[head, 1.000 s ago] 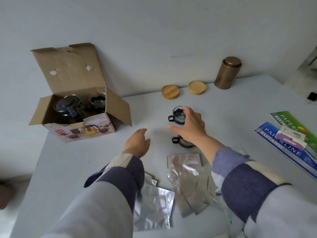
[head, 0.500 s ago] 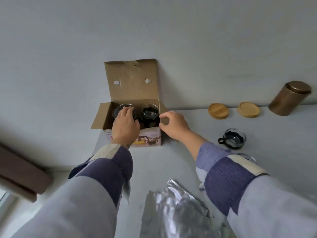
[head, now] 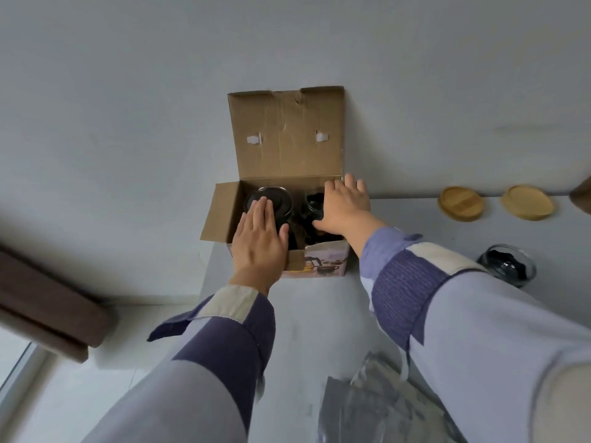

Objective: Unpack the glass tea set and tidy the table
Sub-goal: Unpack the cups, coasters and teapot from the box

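Teapot (head: pixel 268 199) glass is covered by the flat, spread left hand (head: pixel 259 241), nothing clamped. Beside it, the right hand (head: pixel 343 204) is spread over a glass cup (head: pixel 311 203) inside the box (head: pixel 284 135); a hurried lift could knock the pieces together.

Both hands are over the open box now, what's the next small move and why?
Probably close the left hand around the teapot and lift it straight up. That hand lies flat and open on the lid, the right hand is open over the glass cup, and both pieces sit inside the cardboard box.
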The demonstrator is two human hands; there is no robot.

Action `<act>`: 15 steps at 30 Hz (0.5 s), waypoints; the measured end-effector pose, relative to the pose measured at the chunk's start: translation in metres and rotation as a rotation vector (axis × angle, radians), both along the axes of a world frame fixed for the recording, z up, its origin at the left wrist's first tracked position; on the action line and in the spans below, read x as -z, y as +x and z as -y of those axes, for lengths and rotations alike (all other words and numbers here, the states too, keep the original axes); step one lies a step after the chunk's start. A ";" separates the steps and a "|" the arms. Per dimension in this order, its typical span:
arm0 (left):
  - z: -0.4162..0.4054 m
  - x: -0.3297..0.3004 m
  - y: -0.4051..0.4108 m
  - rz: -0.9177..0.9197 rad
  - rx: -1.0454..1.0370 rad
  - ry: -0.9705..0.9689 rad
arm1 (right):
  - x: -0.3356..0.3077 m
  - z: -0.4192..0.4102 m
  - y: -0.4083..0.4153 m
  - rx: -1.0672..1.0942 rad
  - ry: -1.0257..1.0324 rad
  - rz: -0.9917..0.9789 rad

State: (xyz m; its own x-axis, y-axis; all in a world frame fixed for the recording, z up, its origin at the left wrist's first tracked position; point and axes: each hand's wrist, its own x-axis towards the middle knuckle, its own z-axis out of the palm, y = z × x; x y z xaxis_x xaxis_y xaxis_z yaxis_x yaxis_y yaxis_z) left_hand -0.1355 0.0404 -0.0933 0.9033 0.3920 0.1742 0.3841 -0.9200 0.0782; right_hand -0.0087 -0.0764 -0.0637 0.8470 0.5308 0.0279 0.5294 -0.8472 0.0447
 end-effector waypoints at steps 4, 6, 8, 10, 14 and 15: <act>0.000 0.000 -0.001 -0.019 0.005 0.018 | 0.007 -0.007 0.003 0.043 0.026 0.018; 0.001 0.000 -0.001 -0.025 0.003 0.016 | 0.011 -0.007 0.003 0.066 0.089 0.028; 0.001 0.001 -0.001 -0.027 0.003 0.019 | 0.012 -0.008 0.002 0.088 0.133 0.026; 0.001 0.001 -0.001 -0.031 0.003 0.018 | 0.012 -0.008 0.002 0.103 0.155 0.021; 0.002 0.000 -0.001 -0.051 -0.005 0.017 | 0.010 -0.003 0.000 0.100 0.256 0.009; 0.003 -0.001 -0.001 -0.057 -0.006 0.016 | 0.008 -0.001 -0.001 0.101 0.311 -0.020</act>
State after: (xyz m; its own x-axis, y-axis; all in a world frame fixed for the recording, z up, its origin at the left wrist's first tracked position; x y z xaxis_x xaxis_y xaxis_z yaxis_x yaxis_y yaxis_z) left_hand -0.1362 0.0377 -0.0924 0.9096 0.3949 0.1289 0.3930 -0.9186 0.0410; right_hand -0.0100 -0.0749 -0.0718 0.8969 0.4129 0.1584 0.4404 -0.8667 -0.2341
